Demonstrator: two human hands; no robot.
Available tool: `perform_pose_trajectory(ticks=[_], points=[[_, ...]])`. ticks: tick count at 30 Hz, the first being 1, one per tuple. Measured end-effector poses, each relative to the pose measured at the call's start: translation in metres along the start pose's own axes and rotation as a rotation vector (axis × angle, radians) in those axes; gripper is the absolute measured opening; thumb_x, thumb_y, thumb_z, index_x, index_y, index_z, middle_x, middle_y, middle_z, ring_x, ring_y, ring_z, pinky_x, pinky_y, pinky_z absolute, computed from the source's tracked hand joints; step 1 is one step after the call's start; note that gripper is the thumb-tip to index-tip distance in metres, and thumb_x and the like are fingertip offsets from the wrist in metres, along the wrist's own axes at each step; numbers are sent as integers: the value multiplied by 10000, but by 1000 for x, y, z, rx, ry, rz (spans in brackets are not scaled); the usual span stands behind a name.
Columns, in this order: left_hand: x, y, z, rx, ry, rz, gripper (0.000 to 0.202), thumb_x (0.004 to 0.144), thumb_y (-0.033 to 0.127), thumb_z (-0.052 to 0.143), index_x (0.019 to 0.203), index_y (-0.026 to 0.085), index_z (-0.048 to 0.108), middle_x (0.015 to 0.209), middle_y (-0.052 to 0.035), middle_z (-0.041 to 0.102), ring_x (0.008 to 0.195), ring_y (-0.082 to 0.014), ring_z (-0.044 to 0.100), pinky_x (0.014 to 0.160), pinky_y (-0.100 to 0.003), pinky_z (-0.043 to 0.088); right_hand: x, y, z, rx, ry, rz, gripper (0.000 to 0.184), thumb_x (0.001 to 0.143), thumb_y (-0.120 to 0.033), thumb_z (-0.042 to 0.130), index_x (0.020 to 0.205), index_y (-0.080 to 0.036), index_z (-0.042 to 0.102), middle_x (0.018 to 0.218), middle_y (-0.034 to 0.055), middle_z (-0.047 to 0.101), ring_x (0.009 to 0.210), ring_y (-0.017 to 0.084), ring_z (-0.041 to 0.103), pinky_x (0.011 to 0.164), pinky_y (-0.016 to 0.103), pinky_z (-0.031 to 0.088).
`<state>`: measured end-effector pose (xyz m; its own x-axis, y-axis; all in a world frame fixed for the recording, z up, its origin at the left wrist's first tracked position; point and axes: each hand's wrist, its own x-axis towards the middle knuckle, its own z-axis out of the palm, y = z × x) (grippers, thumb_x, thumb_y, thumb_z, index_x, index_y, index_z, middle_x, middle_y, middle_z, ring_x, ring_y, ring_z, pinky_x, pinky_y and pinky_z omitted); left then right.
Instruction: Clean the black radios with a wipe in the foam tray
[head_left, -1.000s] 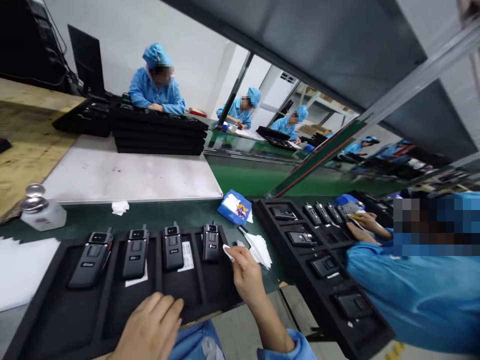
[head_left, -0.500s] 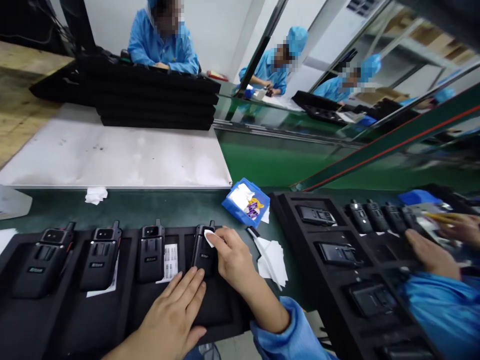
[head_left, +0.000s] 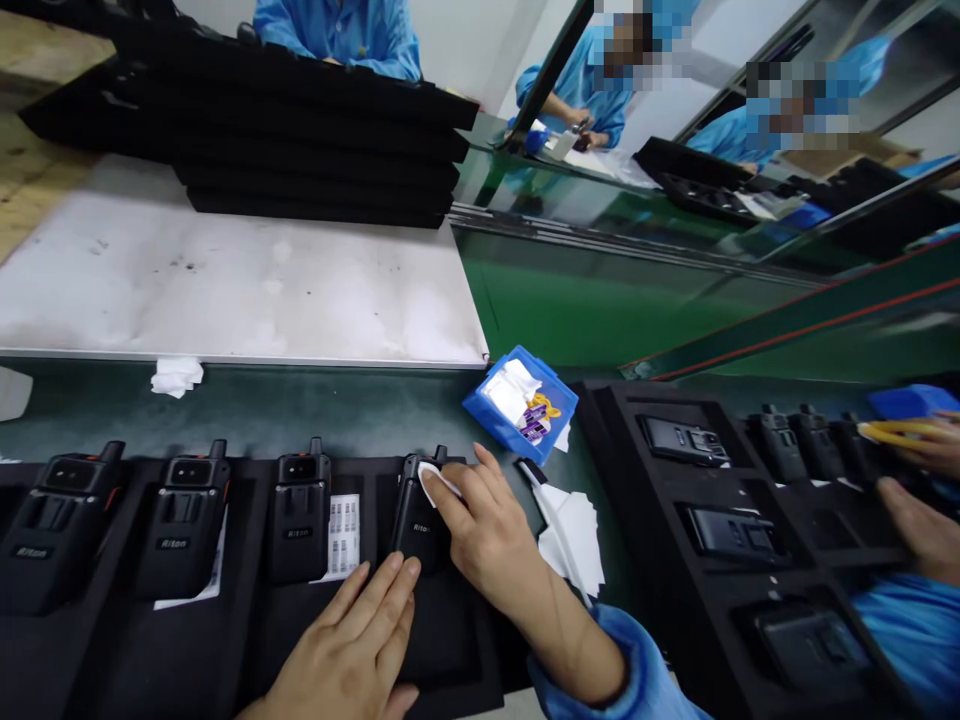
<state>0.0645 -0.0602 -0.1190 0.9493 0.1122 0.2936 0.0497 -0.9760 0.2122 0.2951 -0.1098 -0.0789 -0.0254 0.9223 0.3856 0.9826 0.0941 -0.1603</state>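
Note:
A black handheld radio marked "Riton" [head_left: 417,520] lies back side up at the right end of a black foam tray [head_left: 300,640]. My right hand [head_left: 487,530] pinches a folded white wipe [head_left: 435,482] against the radio's upper back. Fingers outstretched, my left hand [head_left: 352,640] rests flat with its fingertips at the radio's lower end. To the left, another radio [head_left: 300,520] sits beside a white label sheet [head_left: 345,535]. Two more radios [head_left: 184,525] lie further left in the same tray.
A blue bin [head_left: 521,405] with wipes and purple-and-yellow items stands behind. Right of it are a white-handled brush-like tool [head_left: 559,530] and white papers [head_left: 581,540]. Another foam tray [head_left: 637,560] with radios lies right, near a co-worker's hand [head_left: 922,525]. Black trays [head_left: 300,150] are stacked behind.
The view has shifted, moving the scene's far parts up. My right hand still presses the wipe on the radio, its fingers slightly more spread; my left hand stays at the lower end.

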Motion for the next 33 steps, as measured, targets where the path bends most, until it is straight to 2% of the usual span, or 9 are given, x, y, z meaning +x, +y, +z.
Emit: perform_pose_trajectory(ticks=[5, 11, 15, 26, 33], points=[[1, 2, -2, -27, -9, -20, 505, 880, 343, 591, 1323, 101, 581, 1568, -125, 416, 1500, -262, 280, 1240, -356, 190, -1, -2, 1, -30, -1, 8, 510, 905, -10, 379, 1345, -196, 559, 1050, 88, 627, 960, 209, 566, 1118, 569, 426], [3, 1, -5, 24, 2, 5, 489, 912, 432, 575, 1269, 101, 622, 1513, -127, 493, 1506, -268, 251, 1261, -387, 48, 2, -3, 2, -62, 13, -3, 445, 898, 6, 396, 1260, -139, 609, 1035, 105, 628, 955, 216, 562, 1092, 574, 444], [3, 2, -1, 5, 45, -23, 502, 922, 502, 579, 1220, 105, 654, 1486, -128, 523, 1525, -265, 190, 1263, -383, 17, 4, -5, 1, -65, 10, -26, 417, 893, 21, 411, 1225, -100, 632, 1032, 111, 630, 952, 213, 569, 1086, 573, 447], [6, 0, -7, 26, 50, -2, 454, 938, 463, 565, 1185, 100, 679, 1452, -127, 556, 1536, -264, 138, 1258, -375, 33, 2, -5, 3, -76, 45, 13, 424, 887, 39, 421, 1211, -110, 650, 1028, 104, 635, 927, 206, 564, 1081, 555, 444], [3, 0, -3, 25, 35, -5, 497, 933, 497, 572, 1219, 101, 666, 1467, -121, 544, 1540, -258, 116, 1258, -370, 15, 3, -5, 3, -79, 38, 24, 428, 893, 26, 415, 1219, -120, 651, 1038, 100, 636, 936, 207, 562, 1091, 545, 434]])
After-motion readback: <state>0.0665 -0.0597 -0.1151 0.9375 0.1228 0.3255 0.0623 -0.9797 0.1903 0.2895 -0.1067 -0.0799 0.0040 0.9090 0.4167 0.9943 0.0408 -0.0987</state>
